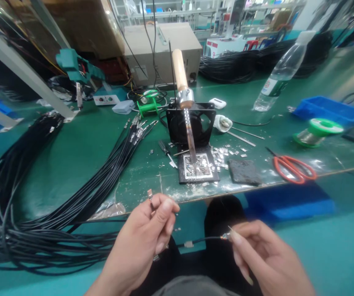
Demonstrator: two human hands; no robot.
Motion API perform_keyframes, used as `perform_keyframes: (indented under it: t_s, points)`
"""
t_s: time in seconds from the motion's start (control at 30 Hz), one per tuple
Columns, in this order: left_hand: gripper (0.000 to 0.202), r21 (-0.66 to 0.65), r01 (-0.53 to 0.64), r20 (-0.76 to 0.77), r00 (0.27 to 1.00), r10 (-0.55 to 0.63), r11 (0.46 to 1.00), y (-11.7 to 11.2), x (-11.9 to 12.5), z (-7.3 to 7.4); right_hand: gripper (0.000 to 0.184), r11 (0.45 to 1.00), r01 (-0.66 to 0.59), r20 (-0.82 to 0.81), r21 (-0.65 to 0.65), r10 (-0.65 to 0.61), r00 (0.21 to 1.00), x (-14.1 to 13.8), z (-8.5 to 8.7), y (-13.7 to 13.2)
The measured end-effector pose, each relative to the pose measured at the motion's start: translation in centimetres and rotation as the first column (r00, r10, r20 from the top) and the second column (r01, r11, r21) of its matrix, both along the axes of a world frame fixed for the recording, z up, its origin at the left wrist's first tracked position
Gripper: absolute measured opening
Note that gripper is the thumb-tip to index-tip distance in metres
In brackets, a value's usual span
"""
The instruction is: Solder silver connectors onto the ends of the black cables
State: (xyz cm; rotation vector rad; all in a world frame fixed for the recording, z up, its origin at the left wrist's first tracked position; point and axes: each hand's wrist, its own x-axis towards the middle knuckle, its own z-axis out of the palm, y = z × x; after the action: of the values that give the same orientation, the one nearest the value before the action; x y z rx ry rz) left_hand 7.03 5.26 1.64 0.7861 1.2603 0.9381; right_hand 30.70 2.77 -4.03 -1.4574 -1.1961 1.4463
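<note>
My left hand (147, 234) is closed below the table's front edge, pinching a small metal terminal (150, 195) that sticks up between thumb and forefinger. A thin black cable (200, 241) runs from under that hand across my lap to my right hand (257, 253). That hand pinches the cable's bare metal end (226, 236) between its fingertips. Straight ahead, a soldering iron (185, 111) with a wooden handle leans on a black stand, its tip resting in a black tray of solder bits (198, 167).
A large bundle of black cables (35, 205) drapes over the green table (87, 139) at left. Red-handled scissors (292, 167), a dark pad (244, 171), a solder spool (317, 132), a blue bin (327, 109) and a plastic bottle (283, 72) lie right. Metal scraps litter the tray's surroundings.
</note>
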Motion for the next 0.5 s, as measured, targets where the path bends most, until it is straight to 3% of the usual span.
perform_keyframes:
  t_s: [0.1,0.2,0.27,0.37,0.5]
  points:
    - [0.035,0.008,0.161,0.154,0.975,-0.16,0.987,-0.2,-0.7,-0.1,0.051,1.0,0.017,0.143,0.0,-0.017,0.99,1.2,-0.3,0.2]
    - [0.028,0.084,0.274,0.248,0.925,-0.286,0.958,-0.5,-1.2,-0.6,0.045,0.982,0.068,0.254,0.178,-0.112,0.961,1.9,0.3,0.4]
    - [0.022,0.106,0.3,0.271,0.909,-0.317,0.948,-0.7,-1.2,-0.8,0.038,0.971,0.016,0.284,0.238,-0.086,0.955,1.7,1.1,0.5]
    - [0.02,0.07,0.336,0.31,0.888,-0.341,0.939,-1.0,-0.8,-0.9,0.036,0.977,-0.071,0.224,0.203,0.025,0.974,0.1,2.3,0.5]
    - [0.023,0.038,0.342,0.341,0.879,-0.334,0.939,-1.4,-0.2,-0.7,0.034,0.982,-0.171,0.01,0.081,0.17,0.985,-2.8,3.2,0.7]
